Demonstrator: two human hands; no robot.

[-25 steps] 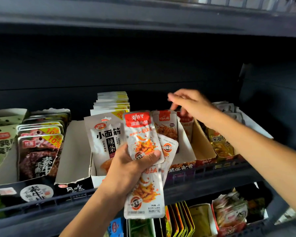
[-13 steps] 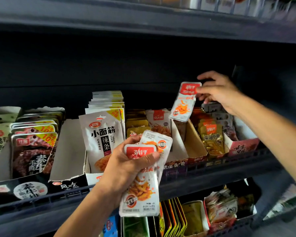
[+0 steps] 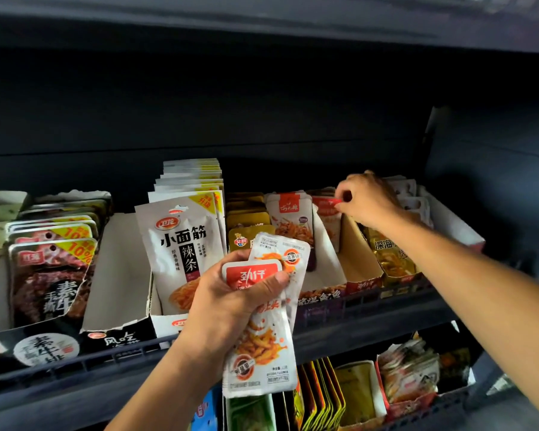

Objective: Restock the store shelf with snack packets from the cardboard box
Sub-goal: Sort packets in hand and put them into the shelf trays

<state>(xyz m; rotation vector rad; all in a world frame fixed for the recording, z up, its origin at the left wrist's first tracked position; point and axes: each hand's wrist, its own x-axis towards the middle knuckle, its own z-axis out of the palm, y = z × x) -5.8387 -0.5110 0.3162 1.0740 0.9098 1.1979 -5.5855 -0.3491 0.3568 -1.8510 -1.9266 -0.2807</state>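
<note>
My left hand [image 3: 231, 303] grips two white snack packets [image 3: 262, 346] with red labels and orange fish prints, held in front of the dark shelf [image 3: 371, 309]. One packet points down, the other sticks up behind it. My right hand [image 3: 367, 200] reaches over a cardboard display tray [image 3: 358, 265] on the shelf and pinches the red top edge of a matching packet [image 3: 325, 213] that stands low in the tray. The cardboard supply box is out of view.
Along the shelf stand other display trays: dark beef-snack packs [image 3: 50, 269] at left, an empty white slot [image 3: 119, 269], tall white spicy-strip bags [image 3: 184, 244], gold packets [image 3: 249, 222], yellow fish packs [image 3: 392, 256]. A lower shelf [image 3: 324, 396] holds more packets.
My right hand has carried the single packet from up in the air down into the cardboard tray. The left hand keeps its two packets and has barely shifted.
</note>
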